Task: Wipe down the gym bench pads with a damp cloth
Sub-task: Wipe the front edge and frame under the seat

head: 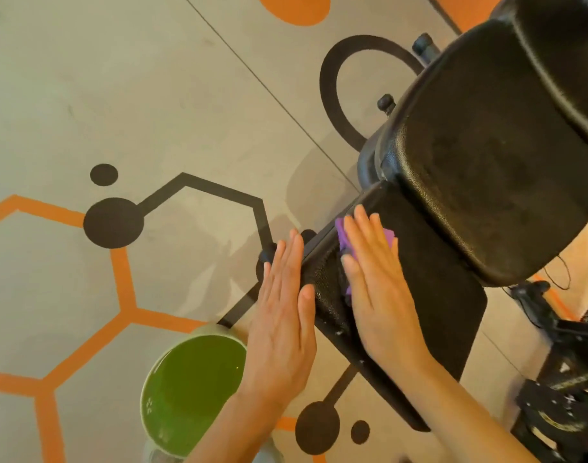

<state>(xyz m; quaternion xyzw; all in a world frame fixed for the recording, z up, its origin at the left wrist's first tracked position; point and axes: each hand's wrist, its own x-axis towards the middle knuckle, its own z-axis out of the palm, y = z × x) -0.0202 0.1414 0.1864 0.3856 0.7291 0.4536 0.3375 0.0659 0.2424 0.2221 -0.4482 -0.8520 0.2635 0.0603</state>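
The right hand (374, 285) lies flat, fingers straight and close together, pressing a purple cloth (346, 240) onto the near, narrow pad (429, 285) of the gym bench. Only bits of the cloth show around the fingers, bunched at the pad's left edge towards its far end. The left hand (284, 315) is also flat with straight fingers, held against the left side of the same pad; it holds nothing, and whether it braces the pad or merely rests beside it is hard to tell.

Just near and left of the hands, on the patterned floor (85, 95), stands a bucket (145, 389) of green liquid, presumably for wetting the cloth.

As for progress, the wiping looks to be in its early or middle part. The cloth is on the near pad only; small pale specks still dot that pad's left edge, so it seems unfinished. The larger pad (486, 168) beyond it and the further pad (563, 45) at the far right show no clear wet sheen, so I judge they are probably still to be wiped, though dark vinyl makes that uncertain
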